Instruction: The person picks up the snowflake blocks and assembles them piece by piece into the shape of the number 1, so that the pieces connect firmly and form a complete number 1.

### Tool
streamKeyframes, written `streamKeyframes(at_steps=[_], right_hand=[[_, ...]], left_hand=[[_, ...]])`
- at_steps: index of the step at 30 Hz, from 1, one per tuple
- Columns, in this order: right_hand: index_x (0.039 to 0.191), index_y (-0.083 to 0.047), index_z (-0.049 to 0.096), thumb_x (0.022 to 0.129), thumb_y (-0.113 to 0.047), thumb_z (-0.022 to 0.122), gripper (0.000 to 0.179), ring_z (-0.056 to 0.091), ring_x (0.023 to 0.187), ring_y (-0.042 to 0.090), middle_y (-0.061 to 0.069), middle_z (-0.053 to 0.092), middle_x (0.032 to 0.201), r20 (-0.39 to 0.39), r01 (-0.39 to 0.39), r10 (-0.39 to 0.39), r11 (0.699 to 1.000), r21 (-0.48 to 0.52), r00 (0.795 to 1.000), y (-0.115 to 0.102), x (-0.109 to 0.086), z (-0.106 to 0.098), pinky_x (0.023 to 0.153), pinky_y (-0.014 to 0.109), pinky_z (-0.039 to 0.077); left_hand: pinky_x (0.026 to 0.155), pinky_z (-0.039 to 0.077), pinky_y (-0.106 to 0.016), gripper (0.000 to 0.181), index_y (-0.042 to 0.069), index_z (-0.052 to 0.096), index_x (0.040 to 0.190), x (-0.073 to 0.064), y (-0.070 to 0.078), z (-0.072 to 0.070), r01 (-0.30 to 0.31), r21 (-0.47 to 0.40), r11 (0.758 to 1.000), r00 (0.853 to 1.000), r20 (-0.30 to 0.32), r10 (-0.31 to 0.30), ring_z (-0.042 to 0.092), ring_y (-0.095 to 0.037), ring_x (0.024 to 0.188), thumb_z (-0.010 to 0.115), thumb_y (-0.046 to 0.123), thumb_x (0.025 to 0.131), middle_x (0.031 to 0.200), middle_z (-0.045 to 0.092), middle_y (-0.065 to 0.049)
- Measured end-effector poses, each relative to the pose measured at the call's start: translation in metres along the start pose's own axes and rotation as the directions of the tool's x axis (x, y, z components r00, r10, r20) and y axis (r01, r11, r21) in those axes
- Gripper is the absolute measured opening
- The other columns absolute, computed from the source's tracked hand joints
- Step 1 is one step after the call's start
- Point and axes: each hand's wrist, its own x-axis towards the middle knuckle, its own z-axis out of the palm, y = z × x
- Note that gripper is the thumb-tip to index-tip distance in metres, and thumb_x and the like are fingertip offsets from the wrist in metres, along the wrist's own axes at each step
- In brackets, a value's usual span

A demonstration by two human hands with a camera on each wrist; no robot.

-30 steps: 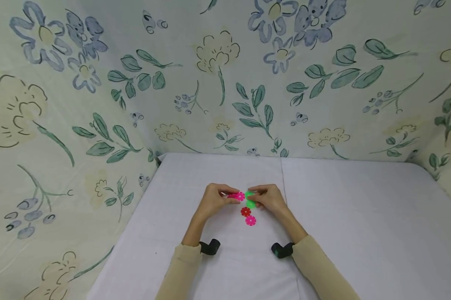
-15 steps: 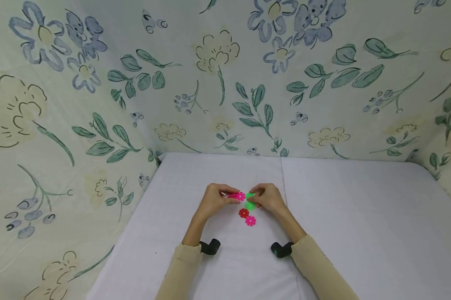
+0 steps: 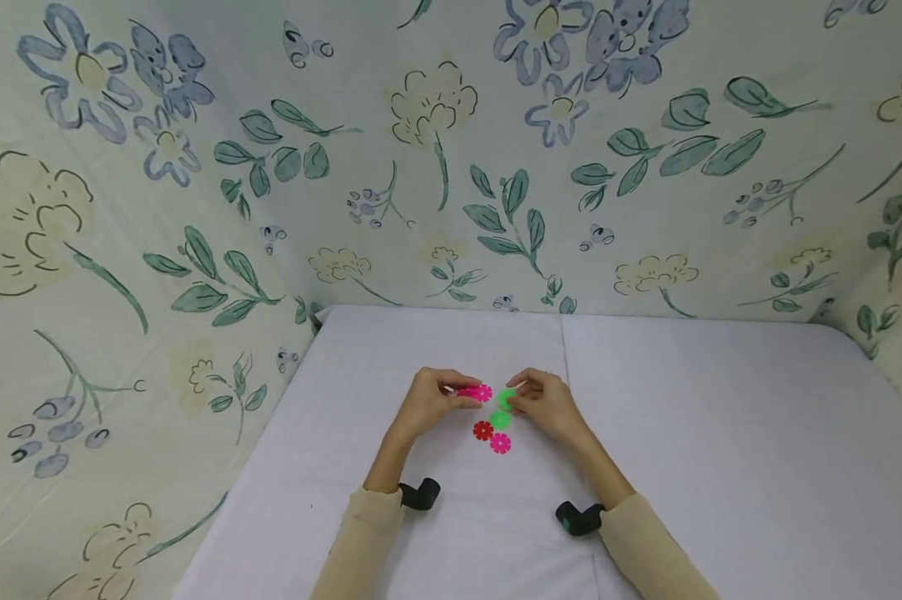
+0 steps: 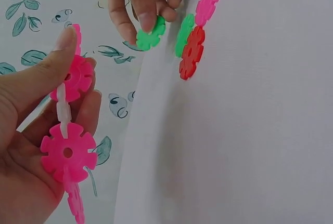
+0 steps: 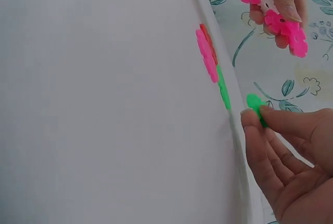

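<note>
My left hand (image 3: 428,402) pinches a short chain of notched snowflake discs (image 4: 67,151), pink ones with a white one slotted between. Thumb and fingers grip it near its upper end, as the left wrist view shows. Opposite, my right hand (image 3: 550,407) pinches one green snowflake disc (image 5: 255,102) between thumb and fingertips, a small gap away from the chain. Below the hands, a loose green disc (image 3: 499,420), a red disc (image 3: 483,430) and a pink disc (image 3: 500,443) lie close together on the table.
A white cloth covers the table (image 3: 721,433), with a seam running front to back. Flower-patterned fabric (image 3: 451,167) hangs behind and at both sides. Black wrist mounts (image 3: 421,494) stick out inward from both beige sleeves.
The right hand has drawn a little to the right with its green disc, baring more of the loose green one. The red disc has slid left. The left hand stays in place.
</note>
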Motion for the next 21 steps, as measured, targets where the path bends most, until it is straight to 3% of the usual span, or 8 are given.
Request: streamKeyframes(at_steps=[7, 11, 15, 21], right_hand=[[0.120, -0.002, 0.073, 0.094, -0.012, 0.077, 0.028, 0.078, 0.092, 0.030, 0.022, 0.073, 0.104, 0.001, 0.020, -0.020, 0.991, 0.134, 1.000, -0.001, -0.020, -0.017, 0.081, 0.027, 0.063], [0.122, -0.001, 0.072, 0.095, -0.013, 0.075, 0.030, 0.079, 0.092, 0.025, 0.024, 0.072, 0.108, -0.002, 0.044, -0.045, 0.982, 0.181, 0.999, -0.005, -0.028, -0.020, 0.083, 0.026, 0.062], [0.121, -0.001, 0.072, 0.096, -0.011, 0.074, 0.027, 0.079, 0.088, 0.019, 0.024, 0.072, 0.107, -0.015, 0.096, -0.095, 0.977, 0.188, 0.995, -0.010, -0.032, -0.019, 0.080, 0.026, 0.063], [0.116, -0.001, 0.073, 0.094, -0.008, 0.075, 0.023, 0.078, 0.087, 0.035, 0.023, 0.074, 0.102, -0.047, 0.164, -0.158, 0.974, 0.155, 0.986, -0.014, -0.036, -0.017, 0.077, 0.026, 0.063]], left_hand=[[0.077, 0.051, -0.025, 0.026, 0.014, 0.083, 0.106, 0.000, 0.002, 0.001, 0.000, -0.013, 1.000, 1.000, 0.027, 0.000, 0.065, -0.011, 0.089, 0.090, 0.017, 0.081, 0.103, 0.081, -0.002], [0.076, 0.051, -0.024, 0.026, 0.014, 0.083, 0.106, -0.001, 0.005, 0.002, -0.004, -0.019, 1.000, 0.999, 0.048, 0.005, 0.064, -0.011, 0.089, 0.089, 0.018, 0.082, 0.103, 0.081, -0.003], [0.076, 0.050, -0.025, 0.025, 0.013, 0.083, 0.108, -0.002, 0.008, 0.004, -0.015, -0.023, 1.000, 0.996, 0.083, 0.017, 0.064, -0.014, 0.090, 0.088, 0.021, 0.084, 0.104, 0.081, -0.003], [0.079, 0.050, -0.026, 0.025, 0.014, 0.083, 0.106, -0.002, 0.011, 0.007, -0.014, -0.009, 1.000, 0.994, 0.107, 0.015, 0.064, -0.013, 0.093, 0.088, 0.022, 0.083, 0.104, 0.081, -0.002]])
